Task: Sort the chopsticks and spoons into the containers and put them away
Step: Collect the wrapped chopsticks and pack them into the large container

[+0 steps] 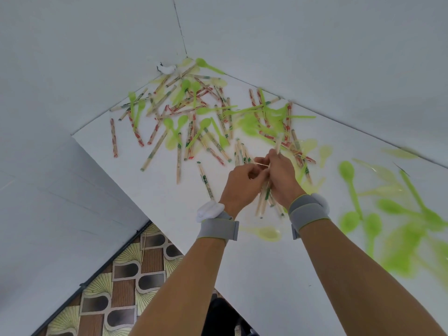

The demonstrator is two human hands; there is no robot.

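Your two hands meet just right of centre over the white table [169, 214]. Your right hand [282, 180] grips a bundle of wrapped chopsticks [264, 200]; the fingers are curled round it, and the lower ends of the sticks fan out below the hand toward 6 o'clock, while one stick tip pokes up past the knuckles toward 12. Your left hand [242, 183] is touching the same bundle from the 9 o'clock side, fingers curled in; a thin rubber band [261, 164] is stretched between the fingertips of both hands. Both wrists carry grey wrist straps [218, 229].

The rest of the wrapped chopsticks [179, 122] lie scattered on the table from 10 to 1 o'clock of your hands, crossed over each other, some with red print and some with green. Green plastic spoons [186, 87] are mixed among them, thickest toward the table's far corner at 11 o'clock. A second group of green spoons [349, 183] lies at 3 to 4 o'clock of your hands, blurred. One pale translucent spoon [266, 232] lies on the table at 6 o'clock, between your forearms.

A small white object [167, 69] sits at the far corner of the table where the walls meet; cannot tell what it is. Patterned floor [121, 275] shows at 7 o'clock, with one thin stick [143, 246] lying on it near the table edge.
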